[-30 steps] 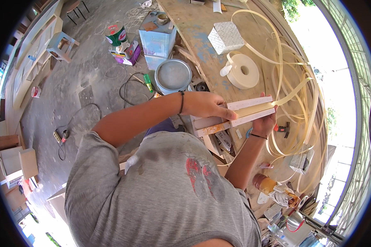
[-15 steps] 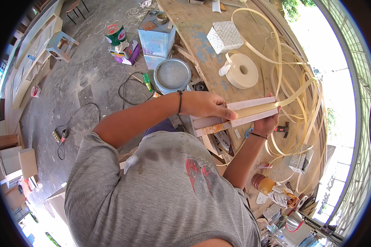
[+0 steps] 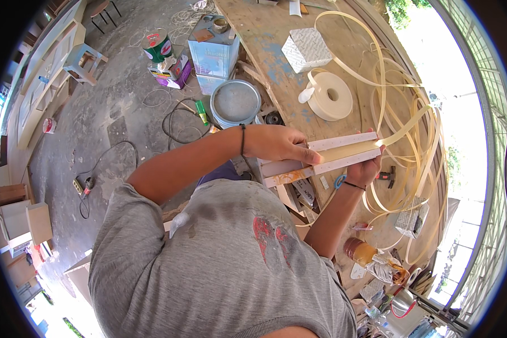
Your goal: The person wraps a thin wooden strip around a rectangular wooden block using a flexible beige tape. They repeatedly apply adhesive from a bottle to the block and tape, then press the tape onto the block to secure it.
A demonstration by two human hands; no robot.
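The wooden workbench (image 3: 267,42) ran from 12 o'clock down to 4 o'clock, its plank top worn and blotched with blue paint. On it sat a roll of cream edge banding (image 3: 331,96), round and flat, with a white textured block (image 3: 306,49) just beyond it. Loose loops of banding strip (image 3: 401,121) sprawled over the bench at 2 to 3 o'clock, curling around the work. A round grey tin lid (image 3: 236,102) lay on the dusty concrete floor at 11 o'clock, near a black cable (image 3: 177,121).

At centre, the pale wooden board (image 3: 343,155), long and narrow, was held edge-up over the bench edge. The left hand (image 3: 279,143) was closed over its near end, fingers pressing on top. The right hand (image 3: 367,169) gripped the far end from beneath. The person's grey shirt hid the lower bench.
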